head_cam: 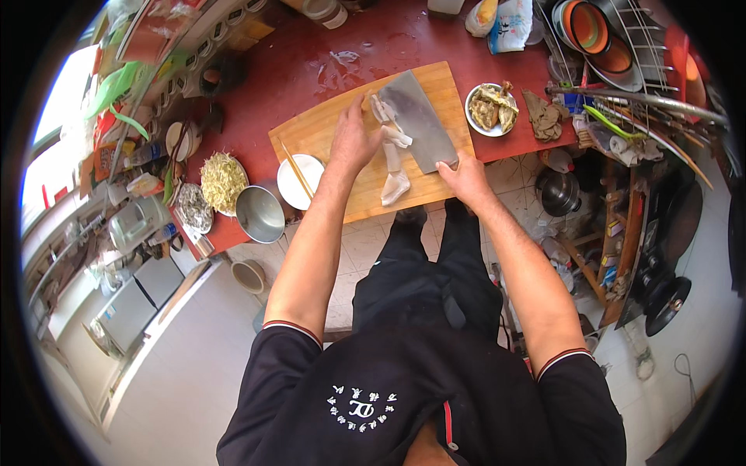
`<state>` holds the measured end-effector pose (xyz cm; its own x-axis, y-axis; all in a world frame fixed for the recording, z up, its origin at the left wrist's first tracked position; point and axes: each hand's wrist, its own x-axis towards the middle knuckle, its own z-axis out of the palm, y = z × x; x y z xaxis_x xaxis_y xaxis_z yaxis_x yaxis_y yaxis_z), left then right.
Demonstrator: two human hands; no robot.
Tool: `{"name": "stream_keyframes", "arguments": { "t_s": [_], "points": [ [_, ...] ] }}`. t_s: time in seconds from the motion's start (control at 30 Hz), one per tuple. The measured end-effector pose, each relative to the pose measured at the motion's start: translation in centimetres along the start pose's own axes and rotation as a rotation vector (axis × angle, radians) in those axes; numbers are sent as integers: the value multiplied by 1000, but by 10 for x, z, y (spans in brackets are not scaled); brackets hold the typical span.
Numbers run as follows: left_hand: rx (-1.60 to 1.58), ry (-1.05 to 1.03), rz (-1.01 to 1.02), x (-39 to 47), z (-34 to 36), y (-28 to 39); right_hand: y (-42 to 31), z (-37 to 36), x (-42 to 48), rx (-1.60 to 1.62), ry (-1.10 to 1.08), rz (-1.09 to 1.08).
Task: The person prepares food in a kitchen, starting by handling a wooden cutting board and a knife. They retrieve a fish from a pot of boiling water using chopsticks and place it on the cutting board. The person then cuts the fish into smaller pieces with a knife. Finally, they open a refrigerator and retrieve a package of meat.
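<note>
A broad grey cleaver blade [417, 122] lies slanted over a wooden cutting board [315, 131]. My right hand [466, 177] grips the cleaver at its near right corner, thumb on the metal; the handle is hidden in the hand. Along the blade's left edge lie pale, whitish strips of food [393, 157], of a kind I cannot make out; one piece rests near the board's front edge. My left hand [354, 137] is at the upper strips with fingers and thumb apart; whether it pinches one is unclear. Left of it sits a white bowl [294, 189] with chopsticks [296, 169] across it.
Bean sprouts [224, 182], a metal bowl [260, 214] and a foil-like bundle [194, 208] stand at the left of the red table [274, 64]. At right are a bowl of cooked meat pieces [493, 109], a crumpled brown cloth [543, 115] and a wire dish rack [647, 35].
</note>
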<state>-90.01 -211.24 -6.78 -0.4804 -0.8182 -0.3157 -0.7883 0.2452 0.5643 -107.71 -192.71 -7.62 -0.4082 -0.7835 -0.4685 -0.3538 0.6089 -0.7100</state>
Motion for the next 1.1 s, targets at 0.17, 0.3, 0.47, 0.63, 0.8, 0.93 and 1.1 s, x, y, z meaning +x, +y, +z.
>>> {"name": "stream_keyframes", "arguments": {
  "t_s": [0.17, 0.3, 0.47, 0.63, 0.8, 0.93, 1.1],
  "points": [
    [119, -179, -54, -3, -13, 15, -16, 8, -13, -152, 153, -11],
    [-1, -135, 68, 10, 1, 2, -20, 21, -15, -184, 172, -11],
    [-119, -141, 50, 16, 8, 8, -21, 17, -6, -145, 149, 55],
    [-190, -142, 77, 20, -2, 29, -10, 15, 3, 12, 143, -3],
    [4, -87, 200, 10, -23, 49, -11, 7, -8, 101, 108, 29],
    [152, 9, 348, -13, -40, 75, -27, -9, -39, 265, 88, 10],
    [187, 10, 450, -57, -57, 143, -30, -45, -94, 380, 181, 13]
  ]
}}
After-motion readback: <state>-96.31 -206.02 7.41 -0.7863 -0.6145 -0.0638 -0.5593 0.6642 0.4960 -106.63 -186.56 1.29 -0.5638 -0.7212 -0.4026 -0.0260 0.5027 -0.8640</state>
